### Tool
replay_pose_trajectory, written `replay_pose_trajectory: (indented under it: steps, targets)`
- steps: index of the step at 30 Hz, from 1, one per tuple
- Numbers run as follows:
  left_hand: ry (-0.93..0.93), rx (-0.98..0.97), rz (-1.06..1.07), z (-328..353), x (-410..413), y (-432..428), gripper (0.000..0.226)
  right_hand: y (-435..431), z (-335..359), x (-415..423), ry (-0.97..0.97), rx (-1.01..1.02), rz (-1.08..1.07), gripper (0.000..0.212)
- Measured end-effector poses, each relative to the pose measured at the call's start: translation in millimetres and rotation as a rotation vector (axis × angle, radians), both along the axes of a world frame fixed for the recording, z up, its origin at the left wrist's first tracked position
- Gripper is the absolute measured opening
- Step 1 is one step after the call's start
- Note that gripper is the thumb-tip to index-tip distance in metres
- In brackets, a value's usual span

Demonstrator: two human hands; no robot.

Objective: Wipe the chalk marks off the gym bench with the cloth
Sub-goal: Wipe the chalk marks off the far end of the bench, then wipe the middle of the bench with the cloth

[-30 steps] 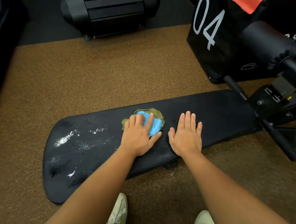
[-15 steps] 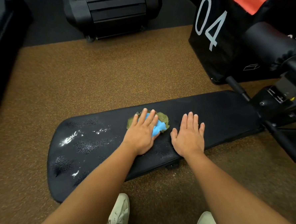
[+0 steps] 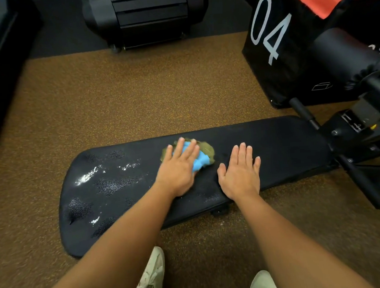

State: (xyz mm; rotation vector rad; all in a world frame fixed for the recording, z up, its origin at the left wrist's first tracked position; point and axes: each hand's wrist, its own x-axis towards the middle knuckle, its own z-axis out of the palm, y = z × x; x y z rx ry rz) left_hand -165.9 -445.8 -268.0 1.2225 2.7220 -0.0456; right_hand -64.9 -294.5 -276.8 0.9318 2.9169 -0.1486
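A black padded gym bench (image 3: pixel 285 147) lies across the view in front of me. White chalk marks (image 3: pixel 86 177) streak its left part, with a smaller smear (image 3: pixel 94 220) near the front edge. My left hand (image 3: pixel 179 169) presses flat, fingers straight, on a crumpled blue and olive cloth (image 3: pixel 204 156) near the bench's middle. My right hand (image 3: pixel 240 172) lies flat on the pad just right of the cloth, palm down, holding nothing.
The bench's metal frame and foot bar (image 3: pixel 362 177) stick out at the right. A black box marked 04 (image 3: pixel 274 49) stands behind it, and a black machine (image 3: pixel 145 17) sits at the back. Brown rubber floor (image 3: pixel 137 91) surrounds the bench; my shoes (image 3: pixel 152 275) show below.
My left hand has straightened its fingers over the cloth and pushed it slightly away and to the right. My right hand has stayed flat on the pad.
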Motion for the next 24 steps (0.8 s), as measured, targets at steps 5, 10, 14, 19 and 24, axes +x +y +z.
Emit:
replay_pose_trajectory:
  steps: [5,10,14,19,24]
  targets:
    - [-0.014,0.078,0.228,2,26,15,0.064,0,-1,0,-0.008,-0.001,-0.009,0.07]
    - [-0.01,0.055,-0.094,-1,22,-3,0.063,0,0,1,0.0,0.001,0.003,0.07]
    - [-0.001,0.062,0.148,0,8,1,0.063,1,-1,0,-0.01,-0.002,-0.005,0.07]
    - [-0.033,0.138,0.078,0,51,11,0.062,0,-1,1,-0.002,0.01,0.002,0.069]
    - [-0.037,0.077,-0.168,-1,19,-17,0.064,2,0,2,0.009,-0.005,0.019,0.069]
